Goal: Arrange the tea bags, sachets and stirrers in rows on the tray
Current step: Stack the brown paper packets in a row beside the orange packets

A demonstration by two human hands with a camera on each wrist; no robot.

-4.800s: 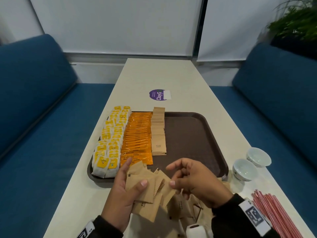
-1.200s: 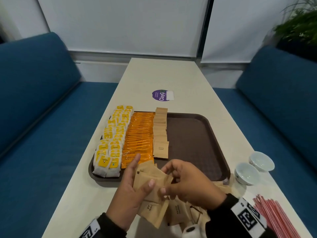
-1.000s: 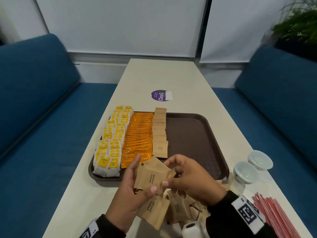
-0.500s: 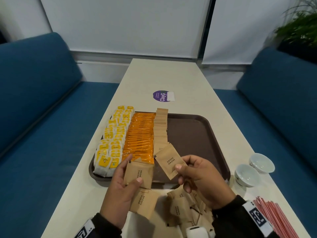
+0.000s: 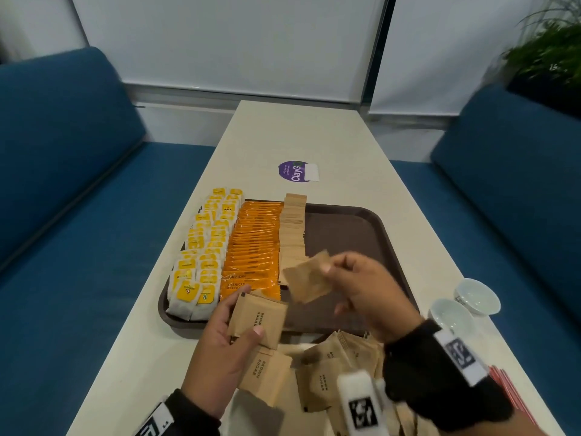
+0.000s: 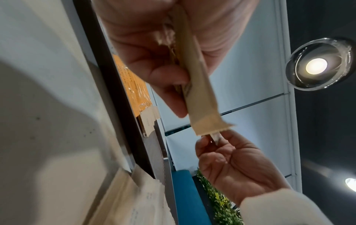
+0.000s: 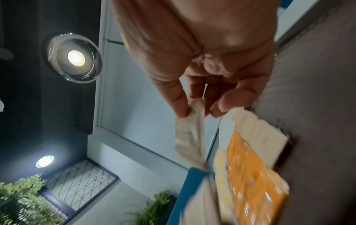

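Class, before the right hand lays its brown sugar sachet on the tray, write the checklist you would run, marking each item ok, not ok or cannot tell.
1. Right hand pinches one brown sugar sachet: ok.
2. The sachet is over the brown tray: ok.
3. Near end of the brown sachet row is visible for the drop: not ok, the sachet covers it.
4. Left hand holds spare sachets: ok.
5. Bare tray floor right of the row: ok.
6. Held sachet is squared with the row: not ok, tilted.
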